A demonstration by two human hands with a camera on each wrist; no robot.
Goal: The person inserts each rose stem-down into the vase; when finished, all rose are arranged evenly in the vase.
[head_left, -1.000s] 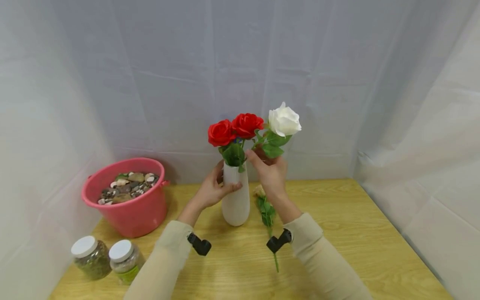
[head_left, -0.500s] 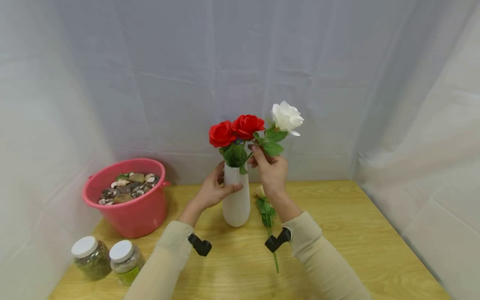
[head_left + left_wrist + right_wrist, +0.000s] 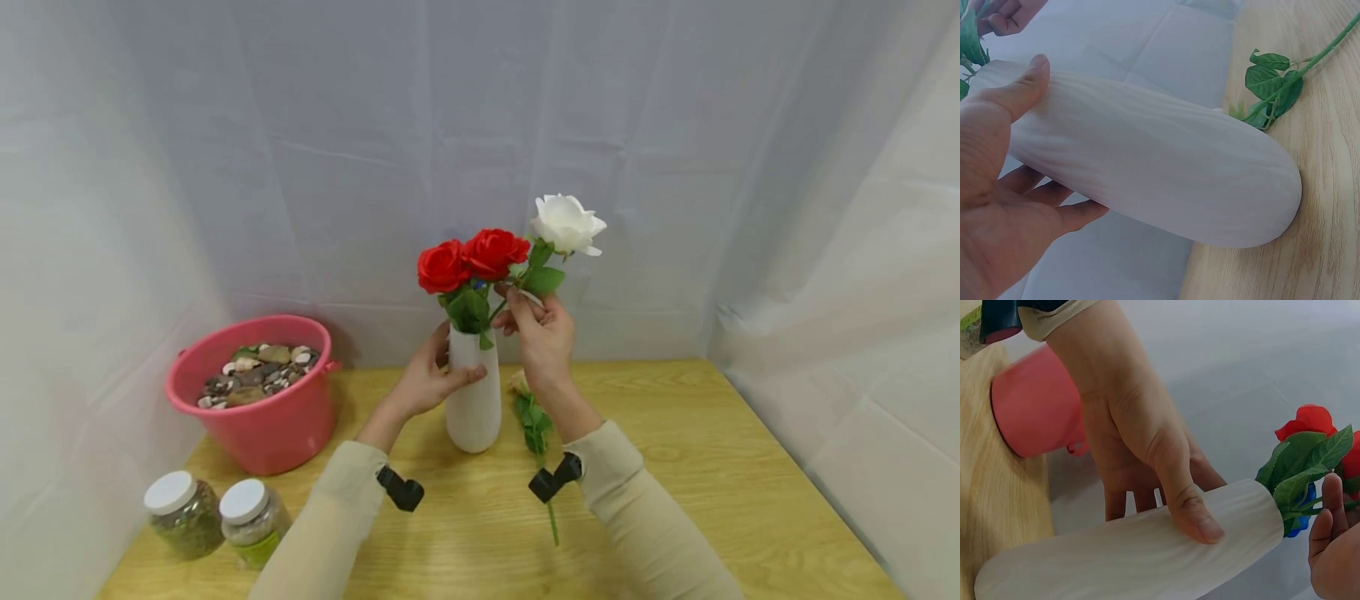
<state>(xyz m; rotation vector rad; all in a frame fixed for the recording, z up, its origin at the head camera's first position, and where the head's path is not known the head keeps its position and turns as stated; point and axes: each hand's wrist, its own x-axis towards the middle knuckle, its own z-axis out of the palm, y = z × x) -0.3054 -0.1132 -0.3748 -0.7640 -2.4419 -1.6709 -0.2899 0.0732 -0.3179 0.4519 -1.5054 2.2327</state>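
My left hand [image 3: 423, 379] grips the upper part of an upright white vase [image 3: 474, 417], thumb across the front and fingers behind. Two red roses [image 3: 495, 253] and green leaves rise from its mouth, with a blue flower [image 3: 1300, 526] low among them. At the right of the mouth, my right hand [image 3: 547, 350] pinches the stem of a white rose [image 3: 567, 225] between thumb and fingers. That stem slants down toward the vase mouth, and the bloom leans right, above the red ones. In the right wrist view, my right fingertips [image 3: 1333, 494] are close by the leaves at the rim.
A pale rose with a green stem [image 3: 534, 425] lies on the wooden table [image 3: 675, 467] just right of the vase. Left of it stands a pink bucket [image 3: 262, 437] of stones and shells. Two white-lidded jars [image 3: 183, 517] sit at the front left. Pale sheeting surrounds the table.
The white rose has turned on its stem and its bloom has shifted slightly upward. My right fingers have moved a little along the stem. My left hand and the vase have stayed put.
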